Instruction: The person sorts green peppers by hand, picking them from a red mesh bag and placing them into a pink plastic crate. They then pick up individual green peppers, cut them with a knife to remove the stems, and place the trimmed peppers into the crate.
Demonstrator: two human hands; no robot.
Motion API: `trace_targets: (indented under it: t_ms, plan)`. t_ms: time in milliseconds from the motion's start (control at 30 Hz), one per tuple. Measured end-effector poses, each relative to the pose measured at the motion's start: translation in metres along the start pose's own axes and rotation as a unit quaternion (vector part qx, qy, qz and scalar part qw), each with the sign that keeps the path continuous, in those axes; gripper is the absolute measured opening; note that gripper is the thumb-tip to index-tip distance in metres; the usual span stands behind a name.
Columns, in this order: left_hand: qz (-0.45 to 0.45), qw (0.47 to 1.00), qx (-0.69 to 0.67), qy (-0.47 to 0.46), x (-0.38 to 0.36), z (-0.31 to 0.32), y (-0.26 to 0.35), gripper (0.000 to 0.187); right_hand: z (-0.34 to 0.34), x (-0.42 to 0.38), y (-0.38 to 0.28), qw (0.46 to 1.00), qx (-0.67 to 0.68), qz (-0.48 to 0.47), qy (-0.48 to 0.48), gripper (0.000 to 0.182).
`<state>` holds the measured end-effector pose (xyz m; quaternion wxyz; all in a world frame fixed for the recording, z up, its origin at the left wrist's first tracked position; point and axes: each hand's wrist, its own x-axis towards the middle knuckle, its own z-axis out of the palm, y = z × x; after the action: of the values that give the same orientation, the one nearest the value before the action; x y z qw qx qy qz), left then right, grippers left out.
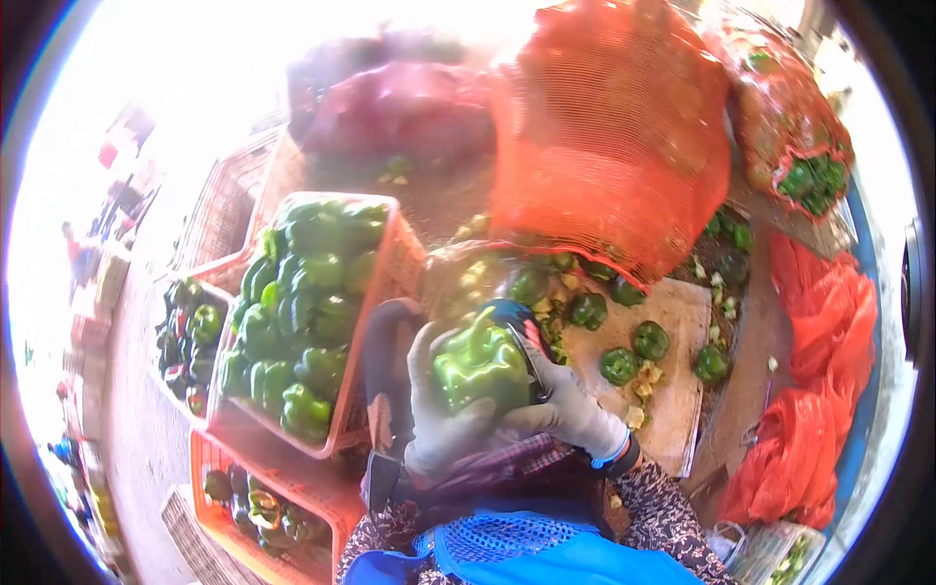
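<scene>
My left hand (431, 419), in a pale grey glove, cups a large green bell pepper (478, 369) with its stem pointing up. At the pepper's right side, my gloved right hand (577, 409) is closed around a dark cutting tool (530, 353) with a thin metal edge; its exact kind is hard to make out. The right thumb rests low against the pepper. Just beyond the hands, several loose green peppers (588, 311) lie at the mouth of an orange mesh sack (609, 146) and on a flat board (687, 312).
To the left stands a crate (375, 327) piled with green peppers. Below it, an orange crate (268, 546) holds several darker peppers. A smaller container (180, 395) of mixed peppers sits further left. Empty red netting (804, 419) lies at right, below another filled sack (790, 107).
</scene>
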<state>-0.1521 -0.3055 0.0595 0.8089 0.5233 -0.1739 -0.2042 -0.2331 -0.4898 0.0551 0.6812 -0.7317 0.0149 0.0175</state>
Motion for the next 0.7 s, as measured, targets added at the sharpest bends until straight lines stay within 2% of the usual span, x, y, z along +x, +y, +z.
trace_targets:
  t_ms: [33,67,133,167,200,267,300,333,400,433,533,567,600,700]
  plan:
    - [0.006,0.999,-0.028,0.037,-0.008,-0.010,0.001,0.106,0.015,0.002,-0.011,0.998,-0.002,-0.053,0.034,0.078]
    - [0.012,0.996,-0.057,0.074,-0.015,-0.020,0.003,0.102,0.026,0.003,-0.022,0.998,-0.002,-0.055,0.014,0.078]
    - [0.028,0.988,-0.053,0.146,-0.028,-0.038,0.011,0.096,0.047,0.005,-0.039,0.949,-0.230,-0.137,0.164,0.044]
    - [0.051,0.985,-0.029,0.164,-0.034,-0.049,0.011,0.095,0.057,0.004,-0.040,0.970,-0.148,-0.108,0.159,0.022]
    - [0.072,0.981,-0.007,0.180,-0.040,-0.060,0.011,0.095,0.066,0.006,-0.046,0.971,-0.149,-0.113,0.146,0.022]
    - [0.124,0.974,0.092,0.167,-0.048,-0.073,0.020,0.095,0.084,0.005,-0.065,0.983,-0.147,-0.111,-0.013,0.016]
    - [0.175,0.965,0.114,0.157,-0.049,-0.080,0.019,0.090,0.093,0.011,-0.074,0.975,-0.174,-0.131,-0.046,0.009]
    - [0.178,0.965,0.108,0.161,-0.051,-0.089,0.018,0.090,0.101,0.014,-0.073,0.974,-0.180,-0.131,-0.051,0.009]
    - [0.263,0.919,0.247,0.159,-0.056,-0.105,0.016,0.085,0.116,0.019,-0.060,0.959,-0.251,-0.126,-0.047,0.010]
    - [0.275,0.899,0.295,0.172,-0.059,-0.107,0.021,0.082,0.121,0.020,-0.056,0.963,-0.232,-0.131,-0.045,0.013]
    - [0.264,0.892,0.299,0.212,-0.067,-0.107,0.028,0.083,0.131,0.012,-0.057,0.951,-0.288,-0.099,-0.058,0.015]
    - [0.241,0.926,0.182,0.225,-0.071,-0.110,0.023,0.079,0.136,0.007,-0.052,0.950,-0.290,-0.096,-0.059,0.015]
    - [0.248,0.937,0.092,0.229,-0.070,-0.109,0.023,0.074,0.141,0.001,-0.043,0.949,-0.296,-0.078,-0.069,0.015]
    - [0.176,0.947,-0.067,0.259,-0.078,-0.094,0.039,0.066,0.151,-0.005,-0.029,0.951,-0.296,-0.058,-0.073,0.015]
